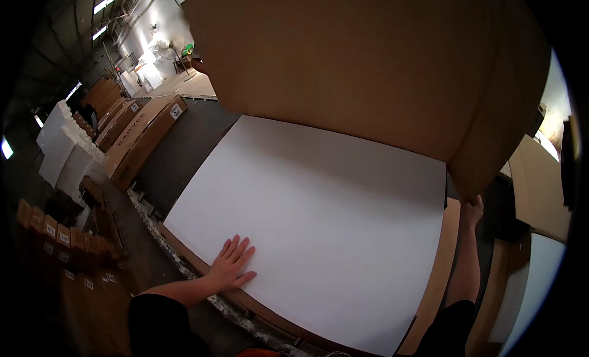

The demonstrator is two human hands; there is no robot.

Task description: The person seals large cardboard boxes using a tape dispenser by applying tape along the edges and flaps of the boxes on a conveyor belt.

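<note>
**Left grip flat on the white panel, right grip holding the cardboard up**

The left hand (pixel 232 263) has no grip on anything: it lies open, palm down, fingers spread, on the near left corner of the white panel (pixel 319 222). The panel stretches away from it, up and to the right, lying flat on a brown surface (pixel 443 259) whose edge shows as a strip along the panel's right side.

Far to the left of that hand stand rows of small brown boxes (pixel 55 234); beyond them, stacks of white foam blocks (pixel 64 148) and long cartons (pixel 144 136) lie on the floor.

To the right, the right hand (pixel 471 209) is raised, its grip closed on the lower corner of a big cardboard sheet (pixel 368 62). The cardboard rises above and to the left of this hand, tilted over the far half of the panel. How the fingers wrap the edge cannot be told. Right of this hand, more cardboard and white panels (pixel 540 277) lean.
</note>
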